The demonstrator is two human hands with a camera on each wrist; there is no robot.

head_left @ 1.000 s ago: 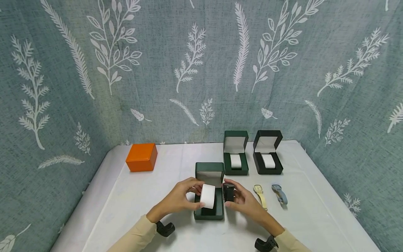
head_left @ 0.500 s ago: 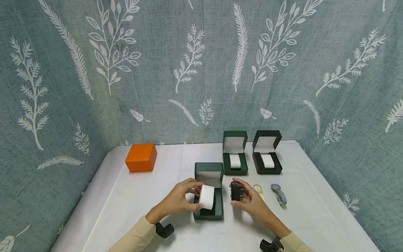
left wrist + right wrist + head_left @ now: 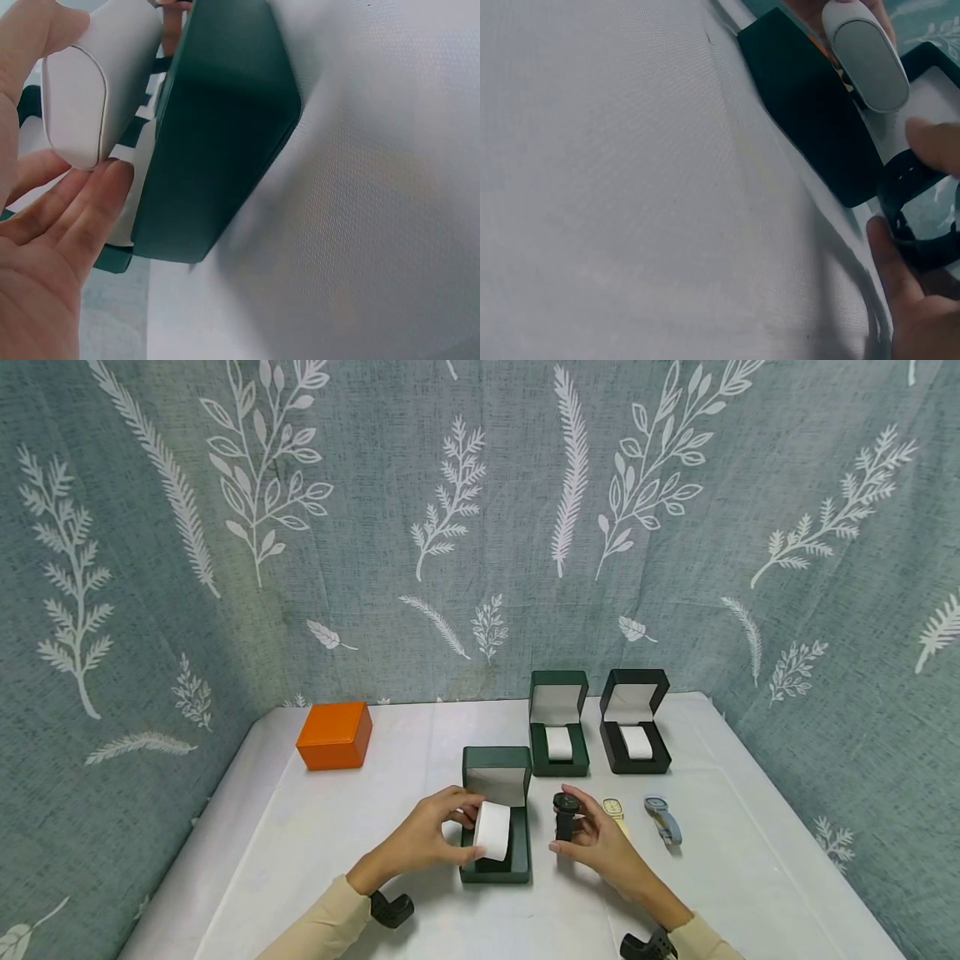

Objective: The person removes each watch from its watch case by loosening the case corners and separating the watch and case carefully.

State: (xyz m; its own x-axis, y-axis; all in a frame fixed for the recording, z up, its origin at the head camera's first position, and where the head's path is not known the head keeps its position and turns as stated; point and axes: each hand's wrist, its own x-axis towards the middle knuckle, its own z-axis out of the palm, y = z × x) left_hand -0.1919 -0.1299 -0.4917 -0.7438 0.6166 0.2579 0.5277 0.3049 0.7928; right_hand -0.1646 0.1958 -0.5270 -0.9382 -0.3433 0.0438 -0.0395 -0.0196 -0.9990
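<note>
My left hand (image 3: 431,827) pinches a white watch cushion (image 3: 492,832) between thumb and fingers, tilted over the open green watch box (image 3: 519,864). In the left wrist view the cushion (image 3: 75,105) shows one flat end, with fingertips under its lower edge. Just right of this box, my right hand (image 3: 603,847) holds a black wristwatch (image 3: 566,817) upright, its dial at the top. The right wrist view shows the watch's strap (image 3: 892,184) as a loop between thumb and fingers, apart from the cushion.
Behind stand a second open green watch box (image 3: 561,770) and an open black one (image 3: 641,767), each holding a white cushion. A closed orange box (image 3: 335,737) sits at the back left. A yellow watch (image 3: 613,808) and a blue watch (image 3: 663,820) lie on the white table (image 3: 750,860).
My right hand has moved right with the black watch, away from the cushion, and the dial has turned more into view. The left hand keeps its hold on the cushion over the box.
</note>
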